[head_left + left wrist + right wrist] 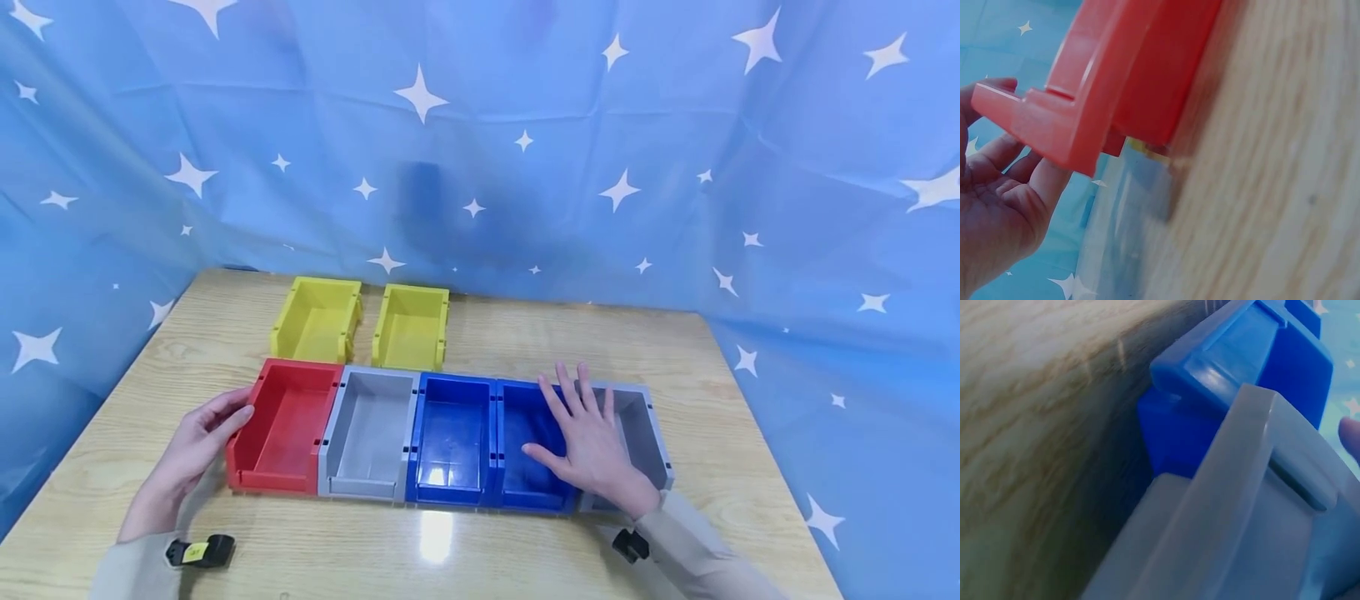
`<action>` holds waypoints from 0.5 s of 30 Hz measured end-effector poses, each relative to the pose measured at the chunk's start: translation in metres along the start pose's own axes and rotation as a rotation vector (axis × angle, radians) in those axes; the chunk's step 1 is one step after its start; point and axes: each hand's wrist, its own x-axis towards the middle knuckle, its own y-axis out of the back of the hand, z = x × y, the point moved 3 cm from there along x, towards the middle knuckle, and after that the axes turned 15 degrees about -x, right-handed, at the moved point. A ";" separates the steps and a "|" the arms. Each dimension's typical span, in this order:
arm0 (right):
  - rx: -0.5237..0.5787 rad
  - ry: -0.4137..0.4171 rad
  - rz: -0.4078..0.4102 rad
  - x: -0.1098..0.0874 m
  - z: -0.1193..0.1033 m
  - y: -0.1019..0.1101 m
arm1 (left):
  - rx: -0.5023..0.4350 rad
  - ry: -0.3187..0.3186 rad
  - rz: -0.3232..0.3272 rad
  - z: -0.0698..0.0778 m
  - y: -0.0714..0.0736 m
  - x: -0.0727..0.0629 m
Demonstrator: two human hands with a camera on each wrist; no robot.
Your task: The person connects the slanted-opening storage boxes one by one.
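In the head view, a red bin [292, 421], a grey bin [371, 429], two blue bins [453, 433] [525, 433] and another grey bin [641, 425] stand side by side in a row. My left hand [197, 437] holds the red bin's left side wall; the left wrist view shows fingers [1041, 178] at the rim, partly hidden behind the red plastic. Spread wide, my right hand [592, 442] is over the right blue bin and the right grey bin, hiding their shared edge. Only one fingertip [1350, 437] of it shows in the right wrist view.
Two yellow bins [318, 321] [411, 325] stand behind the row's left part, a little apart from each other. Everything rests on a wooden table [525, 558]. A blue curtain with white stars [495, 167] hangs behind and at both sides.
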 end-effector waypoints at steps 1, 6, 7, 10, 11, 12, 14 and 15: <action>0.010 -0.003 0.006 -0.001 0.000 -0.001 | 0.000 0.001 -0.004 0.000 0.000 0.000; 0.055 -0.008 0.008 -0.005 0.000 -0.013 | 0.018 0.010 -0.005 0.002 -0.001 0.001; 0.062 -0.008 0.005 -0.005 0.000 -0.015 | 0.016 0.012 -0.003 0.002 -0.001 0.001; 0.082 -0.006 0.007 -0.005 0.000 -0.021 | 0.015 0.015 -0.001 0.002 0.000 0.001; 0.087 -0.004 0.011 -0.005 0.000 -0.021 | 0.013 0.014 0.000 0.002 0.000 0.001; 0.091 -0.002 0.007 -0.005 0.000 -0.021 | 0.012 0.015 0.000 0.002 -0.001 0.000; 0.097 0.007 -0.008 -0.005 0.000 -0.021 | 0.015 0.012 0.001 0.002 -0.001 -0.001; 0.104 0.010 -0.027 -0.005 0.000 -0.020 | 0.016 0.011 0.001 0.003 -0.001 -0.001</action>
